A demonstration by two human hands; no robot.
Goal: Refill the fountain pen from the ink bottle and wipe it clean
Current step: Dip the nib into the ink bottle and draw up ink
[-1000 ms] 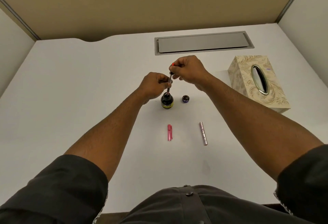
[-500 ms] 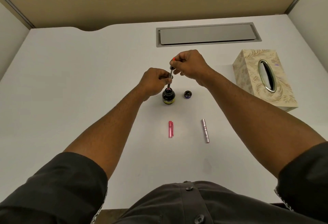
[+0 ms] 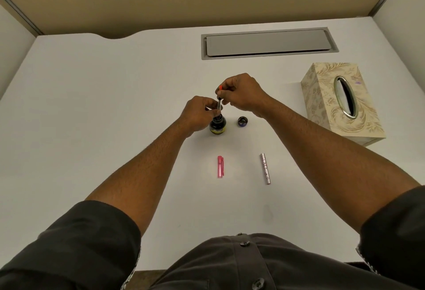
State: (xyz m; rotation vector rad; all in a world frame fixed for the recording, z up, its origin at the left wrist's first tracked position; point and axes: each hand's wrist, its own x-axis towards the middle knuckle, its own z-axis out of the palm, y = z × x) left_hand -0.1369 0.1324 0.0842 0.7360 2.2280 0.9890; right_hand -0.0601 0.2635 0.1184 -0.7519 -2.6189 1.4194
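My left hand [image 3: 199,115] pinches the fountain pen section [image 3: 219,105] low down, and my right hand [image 3: 241,93] pinches its red-tipped converter knob at the top. The pen stands nearly upright, long axis vertical, nib end pointing down into the open ink bottle [image 3: 218,125] on the white bench [image 3: 103,105], directly beneath both hands. The tissue box [image 3: 340,101] sits well to my right.

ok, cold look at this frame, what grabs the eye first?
Both hands meet mid-table: the left hand and right hand hold a slim pen section with a red tip upright in the dark glass ink bottle. Right of them sits a cream floral tissue box.
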